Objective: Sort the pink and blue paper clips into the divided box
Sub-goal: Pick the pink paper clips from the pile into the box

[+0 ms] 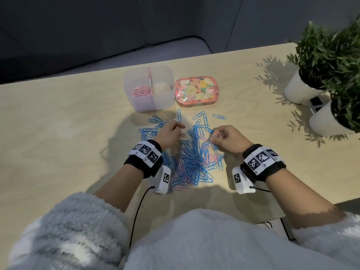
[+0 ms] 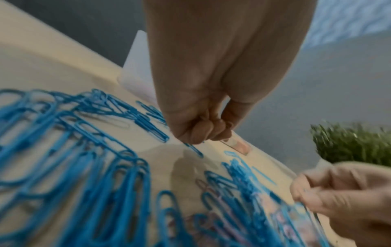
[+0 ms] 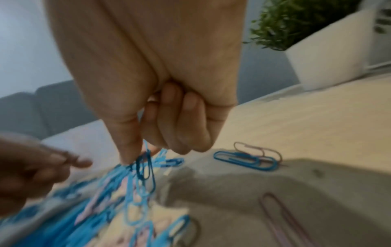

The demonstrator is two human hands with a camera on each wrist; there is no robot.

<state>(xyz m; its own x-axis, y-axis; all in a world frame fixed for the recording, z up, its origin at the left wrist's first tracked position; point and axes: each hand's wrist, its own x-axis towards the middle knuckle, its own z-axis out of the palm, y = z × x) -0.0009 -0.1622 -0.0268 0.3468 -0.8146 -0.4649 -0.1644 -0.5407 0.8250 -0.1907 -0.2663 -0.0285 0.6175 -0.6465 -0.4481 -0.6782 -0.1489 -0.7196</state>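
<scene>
A translucent divided box (image 1: 136, 102) stands at the back of the table; its left compartment holds pink clips (image 1: 140, 92), and its right compartment looks bare. A mixed heap of blue and pink paper clips (image 1: 191, 162) lies between my wrists. My left hand (image 1: 180, 126) hovers over the heap's far left with fingers curled (image 2: 203, 132); nothing shows between them. My right hand (image 1: 214, 136) pinches a tangle of blue clips (image 3: 146, 167) between thumb (image 3: 129, 150) and fingers, just above the heap.
A flowered tin (image 1: 195, 92) sits right of the box. Two white plant pots (image 1: 298, 90) (image 1: 327, 123) stand at the far right edge. Loose blue clips (image 1: 219, 116) lie in front of the tin. A sofa is beyond the table's far edge.
</scene>
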